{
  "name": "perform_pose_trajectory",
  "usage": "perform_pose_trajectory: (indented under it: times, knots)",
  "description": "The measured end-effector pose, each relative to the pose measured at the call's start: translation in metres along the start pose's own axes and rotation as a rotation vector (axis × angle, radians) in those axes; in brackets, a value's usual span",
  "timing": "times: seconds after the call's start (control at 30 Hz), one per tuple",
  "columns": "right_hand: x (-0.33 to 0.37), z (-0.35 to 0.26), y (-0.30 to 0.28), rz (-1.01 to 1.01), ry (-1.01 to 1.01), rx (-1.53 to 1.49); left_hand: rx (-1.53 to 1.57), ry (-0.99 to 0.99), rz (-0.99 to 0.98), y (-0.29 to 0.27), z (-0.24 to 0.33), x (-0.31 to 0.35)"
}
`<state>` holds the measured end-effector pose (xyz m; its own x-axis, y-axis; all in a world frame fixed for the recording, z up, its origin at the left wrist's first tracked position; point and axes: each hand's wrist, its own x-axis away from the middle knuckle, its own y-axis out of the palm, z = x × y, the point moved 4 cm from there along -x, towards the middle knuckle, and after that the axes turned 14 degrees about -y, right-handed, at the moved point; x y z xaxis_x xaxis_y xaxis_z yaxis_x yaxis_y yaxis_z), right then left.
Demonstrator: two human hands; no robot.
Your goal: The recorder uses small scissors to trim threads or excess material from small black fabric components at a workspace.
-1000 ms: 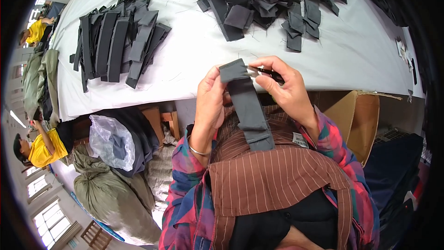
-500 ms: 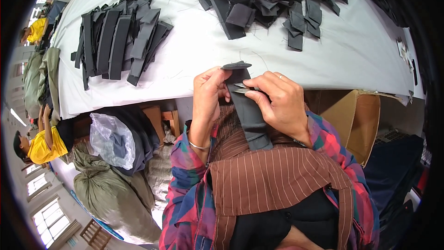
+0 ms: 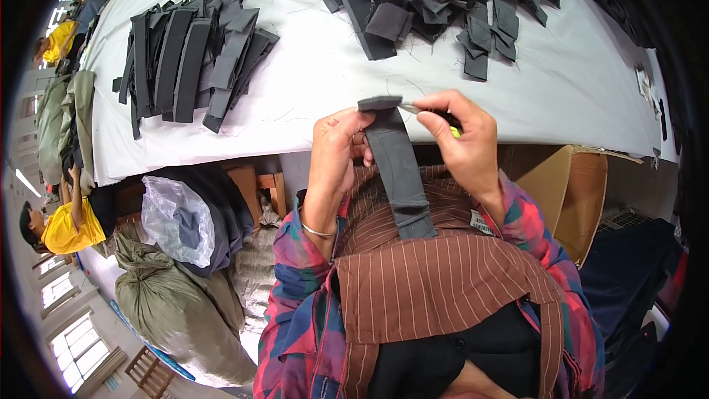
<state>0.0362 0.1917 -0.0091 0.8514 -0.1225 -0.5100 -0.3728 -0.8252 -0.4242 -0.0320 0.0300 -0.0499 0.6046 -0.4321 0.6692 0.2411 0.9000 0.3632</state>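
My left hand (image 3: 336, 149) pinches a dark grey fabric strip (image 3: 399, 174) near its folded top end. The strip hangs down at a slant over my brown striped apron (image 3: 436, 288). In my right hand (image 3: 471, 142) is a pair of thread snips (image 3: 408, 108), closed in by the fingers. Its pale metal tip points left, by the right edge of the strip's top end, and a bit of yellow-green shows under my fingers. I cannot tell whether the tip touches the cloth.
On the white-covered table (image 3: 317, 66) lie a stack of dark grey strips (image 3: 177, 63) at left and a larger loose heap (image 3: 421, 7) at the far right. A cardboard box (image 3: 583, 199) stands below right, a tied sack (image 3: 173, 295) below left. A person in yellow (image 3: 74, 229) is far left.
My right hand has moved right and a little up, taking the snips from the strip's face to beside its top end. My left hand still holds the strip, nearly unmoved.
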Motion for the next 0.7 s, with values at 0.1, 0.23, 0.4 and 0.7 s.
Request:
perform_pose_trajectory:
  times: [0.1, 0.23, 0.4, 0.7]
  knots:
    - [-0.01, 0.001, -0.005, 0.029, 0.125, -0.123, -0.064, 0.022, -0.074, 0.002, -0.005, -0.002]
    - [-0.015, 0.011, 0.002, -0.161, -0.026, -0.048, -0.297, 0.161, -0.187, 0.015, -0.015, 0.001]
    - [0.0, 0.023, 0.0, -0.002, 0.148, -0.304, -0.148, 0.111, -0.043, 0.012, -0.042, 0.01]
    - [0.072, 0.007, 0.016, -0.273, 0.385, -0.743, -0.186, 0.284, 0.049, -0.017, -0.074, 0.013]
